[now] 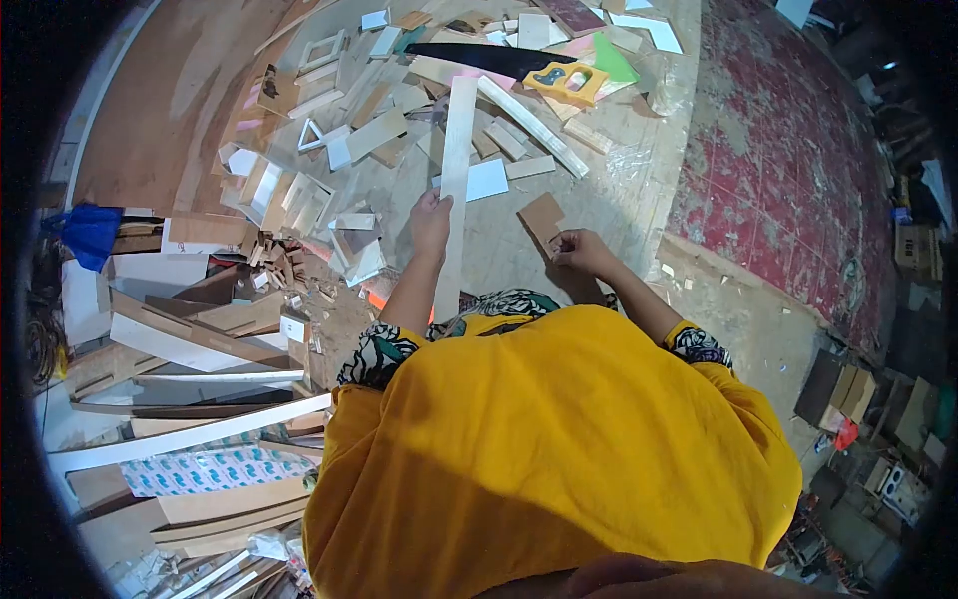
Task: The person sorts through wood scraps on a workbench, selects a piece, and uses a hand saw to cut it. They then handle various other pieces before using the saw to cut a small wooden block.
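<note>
My left hand [431, 226] is closed around the edge of a long, pale wooden strip [458, 150], which points away from me over the work surface. In my right hand [583, 252] I pinch a small brown board piece [540, 216] with a notch at one corner. The two hands are apart, in front of my body. Beyond the strip lies a hand saw [567, 80] with a black blade and a yellow handle. A white rectangular piece [487, 180] rests just right of the strip, and another long pale strip [534, 128] lies slantwise nearby.
Many wood offcuts [374, 140] cover the far and left parts of the work surface [619, 190]. A red, worn panel [768, 170] is at the right. Long boards [200, 339] are heaped at lower left, near a blue bag [90, 236]. Cardboard boxes [848, 391] stand at far right.
</note>
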### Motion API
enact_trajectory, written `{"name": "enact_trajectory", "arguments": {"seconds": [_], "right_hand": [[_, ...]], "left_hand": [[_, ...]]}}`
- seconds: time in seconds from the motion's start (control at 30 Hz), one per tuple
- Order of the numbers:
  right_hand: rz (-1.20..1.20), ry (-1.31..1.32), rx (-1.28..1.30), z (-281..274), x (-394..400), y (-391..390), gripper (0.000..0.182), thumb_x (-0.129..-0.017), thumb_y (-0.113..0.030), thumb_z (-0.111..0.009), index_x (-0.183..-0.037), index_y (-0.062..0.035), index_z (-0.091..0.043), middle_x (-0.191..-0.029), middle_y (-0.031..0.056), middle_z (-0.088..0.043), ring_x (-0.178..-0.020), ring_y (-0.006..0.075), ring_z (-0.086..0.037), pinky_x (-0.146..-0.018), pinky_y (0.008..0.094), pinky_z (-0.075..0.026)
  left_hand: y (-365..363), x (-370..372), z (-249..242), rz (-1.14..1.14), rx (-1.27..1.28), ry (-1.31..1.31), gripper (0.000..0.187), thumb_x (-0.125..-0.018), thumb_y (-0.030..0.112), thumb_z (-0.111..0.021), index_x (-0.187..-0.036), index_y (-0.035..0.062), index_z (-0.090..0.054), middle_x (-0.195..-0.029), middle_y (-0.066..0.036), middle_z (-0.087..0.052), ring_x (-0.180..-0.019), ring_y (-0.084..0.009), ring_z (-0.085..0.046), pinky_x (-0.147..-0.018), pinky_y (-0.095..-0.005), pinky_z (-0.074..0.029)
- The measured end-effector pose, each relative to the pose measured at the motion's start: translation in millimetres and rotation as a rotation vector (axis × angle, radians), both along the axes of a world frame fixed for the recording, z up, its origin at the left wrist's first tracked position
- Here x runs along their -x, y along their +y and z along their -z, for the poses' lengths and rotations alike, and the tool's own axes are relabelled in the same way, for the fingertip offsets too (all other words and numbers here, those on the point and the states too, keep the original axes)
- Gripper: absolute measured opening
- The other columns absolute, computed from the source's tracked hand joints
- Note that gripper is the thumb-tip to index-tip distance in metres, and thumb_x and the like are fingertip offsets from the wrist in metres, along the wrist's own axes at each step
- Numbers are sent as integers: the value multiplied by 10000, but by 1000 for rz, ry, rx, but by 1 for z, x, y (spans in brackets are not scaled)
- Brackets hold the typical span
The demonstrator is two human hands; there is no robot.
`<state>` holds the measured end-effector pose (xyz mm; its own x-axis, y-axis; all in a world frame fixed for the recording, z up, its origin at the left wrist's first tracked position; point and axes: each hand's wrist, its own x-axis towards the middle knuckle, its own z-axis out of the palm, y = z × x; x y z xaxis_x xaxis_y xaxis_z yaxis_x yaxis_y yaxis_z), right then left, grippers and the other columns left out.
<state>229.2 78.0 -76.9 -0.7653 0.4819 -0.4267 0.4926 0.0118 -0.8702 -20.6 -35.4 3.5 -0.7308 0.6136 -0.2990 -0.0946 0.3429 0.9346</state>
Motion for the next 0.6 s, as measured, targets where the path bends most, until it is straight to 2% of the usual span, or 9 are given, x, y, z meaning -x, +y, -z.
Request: {"name": "enact_trajectory", "arguments": {"seconds": [0.27,0.33,0.4,0.43,0.5,0.57,0.6], "right_hand": [[16,-36,-96,2,14,6,112,-687,-103,-671,-772,-35,-643,-662,7,-606,-601,89,-547,-599,240,-452],[42,-43,-117,-2,11,5,120,-681,-132,-680,-754,-42,-648,-652,14,-612,-591,98,-556,-591,252,-456],[-82,-150,-336,-10,9,8,169,-695,-223,-656,-738,-60,-650,-661,69,-630,-588,175,-599,-584,302,-467],[-76,-149,-338,-22,14,11,169,-695,-223,-656,-738,-60,-650,-661,69,-630,-588,175,-599,-584,302,-467],[58,-310,-524,-44,26,18,272,-648,-337,-652,-745,-84,-667,-717,131,-642,-676,295,-623,-633,367,-493],[122,-259,-674,-53,47,32,236,-711,-293,-610,-802,-81,-661,-713,146,-619,-659,306,-608,-627,373,-481],[121,-210,-770,-53,60,39,241,-706,-273,-613,-842,-79,-653,-785,137,-624,-722,301,-607,-651,382,-483]], "left_hand": [[-2,42,2,-30,-155,-124,248,-798,129,-553,-999,-12,-588,-810,-14,-596,-702,-87,-512,-644,-215,-382],[1,51,-5,1,-221,-162,207,-823,124,-543,-993,15,-589,-858,-29,-616,-747,-105,-559,-684,-225,-420],[2,55,-11,6,-211,-148,214,-823,126,-544,-999,11,-585,-870,-33,-614,-773,-107,-558,-705,-231,-419],[3,59,-15,10,-185,-107,220,-823,124,-542,-1007,8,-579,-875,-38,-613,-779,-110,-558,-714,-233,-418],[2,69,-15,26,-153,-63,226,-824,123,-541,-1014,4,-573,-881,-42,-613,-786,-113,-558,-723,-236,-417],[1,82,-6,46,-186,-141,249,-824,119,-537,-1039,-6,-558,-900,-51,-611,-810,-119,-559,-744,-235,-414],[2,83,-7,56,-183,-143,249,-824,119,-537,-1039,-6,-558,-900,-51,-611,-810,-119,-559,-744,-235,-414]]}}
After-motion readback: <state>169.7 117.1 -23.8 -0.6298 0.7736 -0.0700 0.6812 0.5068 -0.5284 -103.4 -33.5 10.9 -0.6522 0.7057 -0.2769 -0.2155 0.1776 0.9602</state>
